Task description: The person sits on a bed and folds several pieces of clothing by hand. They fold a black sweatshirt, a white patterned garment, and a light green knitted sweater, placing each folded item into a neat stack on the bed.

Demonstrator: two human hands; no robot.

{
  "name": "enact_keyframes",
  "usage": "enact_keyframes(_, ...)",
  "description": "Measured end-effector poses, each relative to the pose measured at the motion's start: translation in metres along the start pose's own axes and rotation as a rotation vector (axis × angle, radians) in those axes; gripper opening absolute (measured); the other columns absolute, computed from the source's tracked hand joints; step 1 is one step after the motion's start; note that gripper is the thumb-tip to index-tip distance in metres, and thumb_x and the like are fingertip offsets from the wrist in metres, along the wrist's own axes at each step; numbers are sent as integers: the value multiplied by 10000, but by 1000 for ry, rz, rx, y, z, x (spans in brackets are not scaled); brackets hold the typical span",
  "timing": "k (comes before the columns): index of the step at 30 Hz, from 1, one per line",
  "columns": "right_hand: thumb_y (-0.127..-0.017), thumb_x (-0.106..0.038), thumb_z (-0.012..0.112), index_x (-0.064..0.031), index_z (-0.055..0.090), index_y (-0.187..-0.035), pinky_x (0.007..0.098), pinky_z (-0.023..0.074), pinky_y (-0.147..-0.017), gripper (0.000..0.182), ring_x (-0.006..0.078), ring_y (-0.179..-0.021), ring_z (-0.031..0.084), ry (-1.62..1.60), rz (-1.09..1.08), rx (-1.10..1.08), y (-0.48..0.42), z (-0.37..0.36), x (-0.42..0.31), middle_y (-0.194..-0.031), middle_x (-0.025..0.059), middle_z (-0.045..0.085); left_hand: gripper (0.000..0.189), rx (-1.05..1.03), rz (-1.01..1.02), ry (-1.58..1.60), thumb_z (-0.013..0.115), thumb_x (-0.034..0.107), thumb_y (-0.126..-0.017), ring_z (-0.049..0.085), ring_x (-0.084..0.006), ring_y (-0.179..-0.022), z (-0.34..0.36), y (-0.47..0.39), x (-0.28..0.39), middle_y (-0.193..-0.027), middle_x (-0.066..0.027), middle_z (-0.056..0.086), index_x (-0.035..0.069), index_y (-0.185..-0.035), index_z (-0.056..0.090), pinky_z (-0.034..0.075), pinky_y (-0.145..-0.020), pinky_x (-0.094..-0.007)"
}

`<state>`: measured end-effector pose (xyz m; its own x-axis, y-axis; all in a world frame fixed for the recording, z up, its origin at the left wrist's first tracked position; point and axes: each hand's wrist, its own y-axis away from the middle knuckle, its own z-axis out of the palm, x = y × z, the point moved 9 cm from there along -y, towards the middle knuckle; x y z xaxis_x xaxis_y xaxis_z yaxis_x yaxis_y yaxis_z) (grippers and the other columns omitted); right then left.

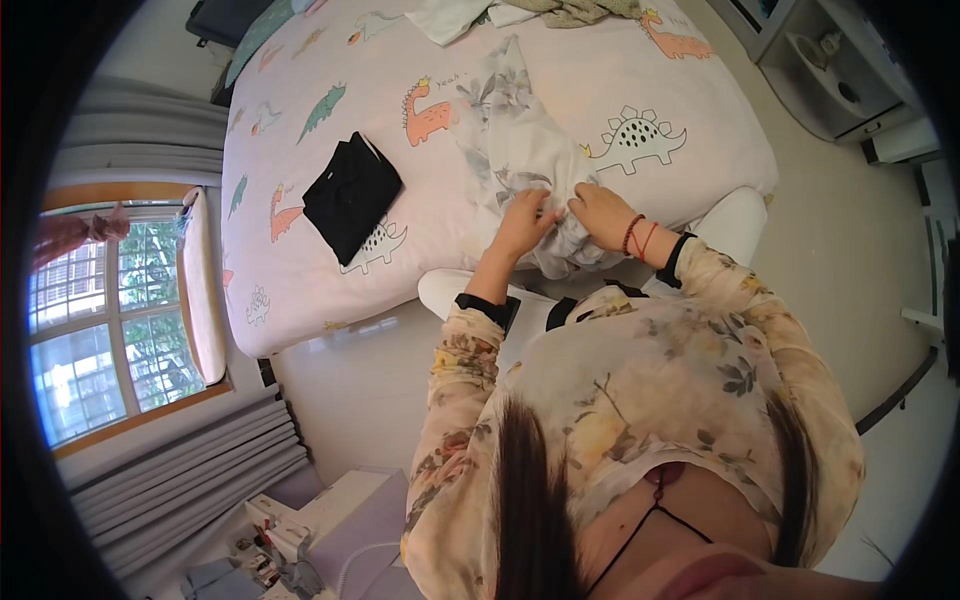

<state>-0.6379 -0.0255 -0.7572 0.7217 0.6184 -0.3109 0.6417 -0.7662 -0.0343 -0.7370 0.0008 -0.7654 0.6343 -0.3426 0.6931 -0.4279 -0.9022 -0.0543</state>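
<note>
A sheer white garment with a grey floral print (525, 142) lies lengthwise on the bed, its near end bunched and hanging over the bed's edge by my knees. On its left side, my left hand (526, 219) has fingers and thumb curled onto the cloth. Close beside it, my right hand (606, 214) pinches the same fabric, with two red bracelets on the wrist. The folds under my fingers are partly hidden. Farther left, a folded black garment (352, 196) rests flat, apart from both hands.
The bed (300, 307) has a pink dinosaur-print cover. White clothing (454, 16) and an olive-beige knitted garment (589, 11) lie at its far edge. A barred window (112, 315) is on the left. A lilac-and-white cabinet (352, 502) stands lower left; shelving (825, 75) is upper right.
</note>
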Motion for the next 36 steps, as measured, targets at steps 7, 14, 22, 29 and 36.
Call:
enact_keyframes(7,-493,-191,777,-31,508,-867,383,423,-750,488,318,-885,489,-291,53,13,46,10,34,-909,125,483,301,28,109,-14,679,124,-695,543,-299,-763,11,36,-3,-892,-144,549,21,-944,544,442,-643,-359)
enact_keyframes(14,-567,-165,704,-38,519,-814,381,414,-737,333,314,-858,502,-387,-176,230,50,-8,13,-896,115,513,247,136,122,114,570,-53,-699,515,-328,-778,-64,35,80,-876,-153,507,30,-923,505,423,-655,-355)
enact_keyframes(22,-614,-35,578,-24,513,-989,373,415,-776,381,325,-869,512,-331,-347,553,10,-165,-4,-969,127,527,189,338,548,-285,522,-61,-755,566,-243,-767,-242,1,229,-926,-120,549,44,-896,592,459,-656,-284)
enact_keyframes(29,-656,48,565,-13,512,-1023,332,432,-738,377,307,-846,524,109,-516,463,-8,-383,-30,-926,119,542,228,612,615,-336,498,-53,-814,568,-102,-787,-402,0,285,-924,-59,610,31,-1018,556,448,-672,-216)
enact_keyframes(36,-648,12,628,20,604,-750,313,426,-623,104,260,-691,517,199,-365,364,-27,-447,-27,-756,97,503,192,462,429,-316,486,-41,-816,469,-48,-654,-437,-12,265,-760,-6,531,46,-983,525,391,-581,-192)
